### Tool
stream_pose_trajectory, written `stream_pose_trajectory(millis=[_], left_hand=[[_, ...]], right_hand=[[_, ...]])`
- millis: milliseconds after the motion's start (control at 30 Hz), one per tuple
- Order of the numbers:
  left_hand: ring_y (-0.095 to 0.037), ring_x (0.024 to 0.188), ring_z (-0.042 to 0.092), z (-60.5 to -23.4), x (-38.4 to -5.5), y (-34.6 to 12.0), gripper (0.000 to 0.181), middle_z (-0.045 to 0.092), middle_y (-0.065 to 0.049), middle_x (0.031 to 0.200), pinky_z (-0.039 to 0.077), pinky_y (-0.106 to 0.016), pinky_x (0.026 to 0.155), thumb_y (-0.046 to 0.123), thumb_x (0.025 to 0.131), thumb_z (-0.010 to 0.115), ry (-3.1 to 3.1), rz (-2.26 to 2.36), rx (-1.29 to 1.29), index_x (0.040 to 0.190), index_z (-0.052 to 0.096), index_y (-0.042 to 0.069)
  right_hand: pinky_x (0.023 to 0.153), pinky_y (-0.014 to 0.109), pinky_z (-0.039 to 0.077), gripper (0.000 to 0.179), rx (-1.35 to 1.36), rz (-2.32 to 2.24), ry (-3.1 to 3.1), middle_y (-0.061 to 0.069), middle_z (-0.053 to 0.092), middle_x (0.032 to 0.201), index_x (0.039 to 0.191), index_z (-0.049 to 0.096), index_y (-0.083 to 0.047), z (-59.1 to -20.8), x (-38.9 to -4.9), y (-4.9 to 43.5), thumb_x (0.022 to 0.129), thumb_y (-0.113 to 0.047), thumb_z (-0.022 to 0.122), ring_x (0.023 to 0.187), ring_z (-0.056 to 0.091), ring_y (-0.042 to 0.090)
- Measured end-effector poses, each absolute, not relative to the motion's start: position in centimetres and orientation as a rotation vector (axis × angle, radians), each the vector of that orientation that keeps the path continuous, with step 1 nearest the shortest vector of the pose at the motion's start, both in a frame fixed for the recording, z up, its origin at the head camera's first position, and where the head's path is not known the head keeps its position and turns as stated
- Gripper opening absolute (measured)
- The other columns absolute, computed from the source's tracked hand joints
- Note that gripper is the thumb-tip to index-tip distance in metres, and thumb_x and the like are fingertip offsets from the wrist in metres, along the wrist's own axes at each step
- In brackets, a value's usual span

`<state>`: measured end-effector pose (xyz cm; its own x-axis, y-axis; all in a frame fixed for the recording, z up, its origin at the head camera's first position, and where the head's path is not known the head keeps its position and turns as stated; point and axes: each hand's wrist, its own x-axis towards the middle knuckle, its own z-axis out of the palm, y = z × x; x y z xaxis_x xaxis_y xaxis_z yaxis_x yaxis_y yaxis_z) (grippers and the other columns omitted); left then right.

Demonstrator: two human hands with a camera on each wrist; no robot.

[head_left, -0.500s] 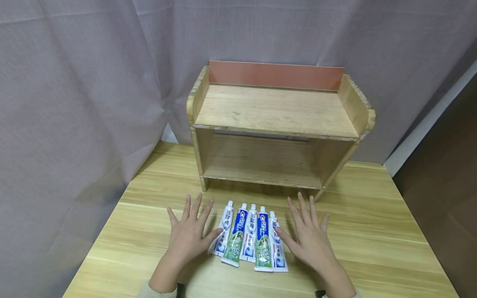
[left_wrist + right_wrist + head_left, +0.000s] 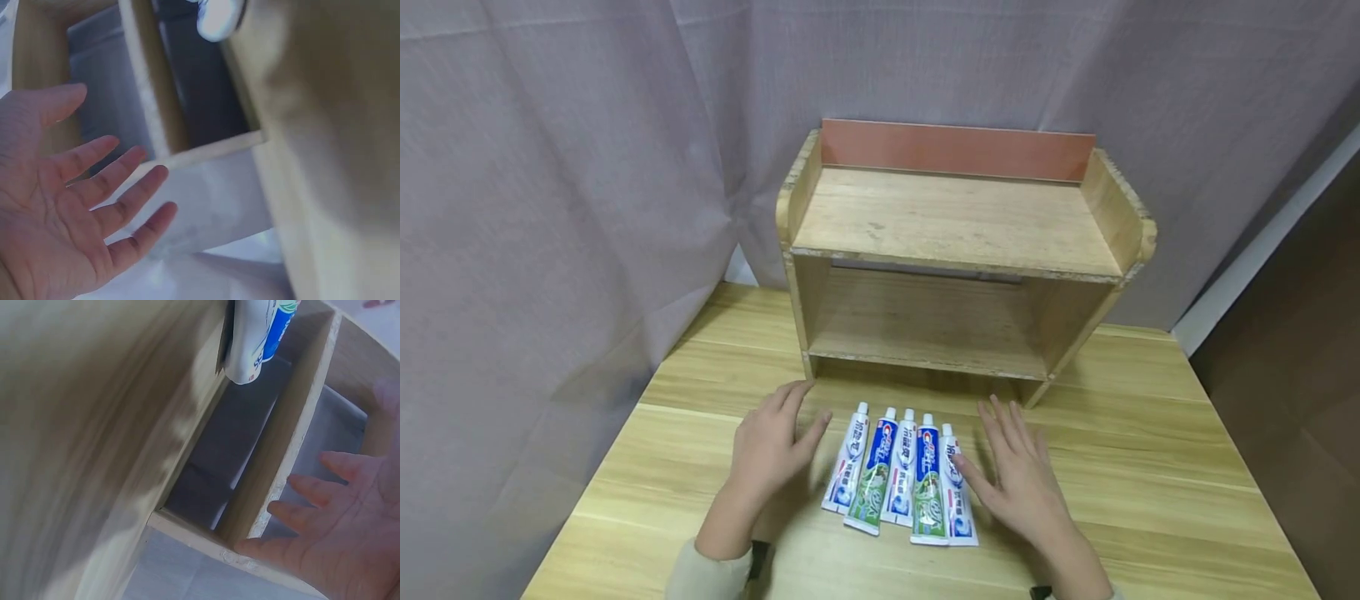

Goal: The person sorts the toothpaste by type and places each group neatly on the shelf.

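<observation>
Several toothpaste tubes lie fanned side by side on the wooden table, caps toward the shelf. A white tube (image 2: pixel 846 467) is leftmost, then a blue-green tube (image 2: pixel 873 475), a white tube (image 2: pixel 902 471), a blue-green tube (image 2: pixel 929 483) and a white tube (image 2: pixel 958 492). My left hand (image 2: pixel 766 454) hovers left of them, holding nothing; its fingers are loosely bent in the left wrist view. To the right, my right hand (image 2: pixel 1028 492) is spread and holds nothing. Its thumb overlaps the rightmost tube in the head view; whether they touch I cannot tell.
Behind the tubes stands a two-level wooden shelf (image 2: pixel 955 221) with raised sides and a reddish back strip (image 2: pixel 955 150). A grey curtain (image 2: pixel 587 167) hangs behind and to the left. At the right is a dark brown panel (image 2: pixel 1292 350).
The left hand has drawn slightly left, its spread fingers closing together and bending, its thumb leaving the leftmost tube's outline. The right hand's fingers have come closer together. The tubes have stayed in place.
</observation>
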<state>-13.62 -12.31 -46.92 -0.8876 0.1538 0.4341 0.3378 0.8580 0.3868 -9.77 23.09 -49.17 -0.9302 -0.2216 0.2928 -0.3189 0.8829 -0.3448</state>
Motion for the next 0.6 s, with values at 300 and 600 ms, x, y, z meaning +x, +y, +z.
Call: stream_pose_trajectory(millis=[300,600], left_hand=[[-0.035,0.115,0.063,-42.5,-17.2,-13.2,0.059,0.061,-0.014,0.135,0.061,-0.054,0.085,0.04,0.096,0.066,-2.44,-0.912,-0.266,0.143,0.052,0.006],[-0.036,0.12,0.06,-40.5,-19.4,-12.8,0.062,0.054,-0.02,0.142,0.058,-0.047,0.099,0.032,0.1,0.063,-2.303,-1.087,-0.291,0.149,0.042,0.0]], right_hand=[[0.113,0.069,0.034,0.077,0.439,0.648,-2.8,0.018,0.033,0.16,0.152,0.04,-0.005,-49.8,-9.8,22.6,0.095,-0.05,0.065,0.142,0.035,0.046],[0.114,0.06,0.039,0.074,0.4,0.822,-2.853,0.021,0.046,0.151,0.148,0.045,-0.002,-50.1,-9.9,21.6,0.095,-0.049,0.066,0.136,0.046,0.041]])
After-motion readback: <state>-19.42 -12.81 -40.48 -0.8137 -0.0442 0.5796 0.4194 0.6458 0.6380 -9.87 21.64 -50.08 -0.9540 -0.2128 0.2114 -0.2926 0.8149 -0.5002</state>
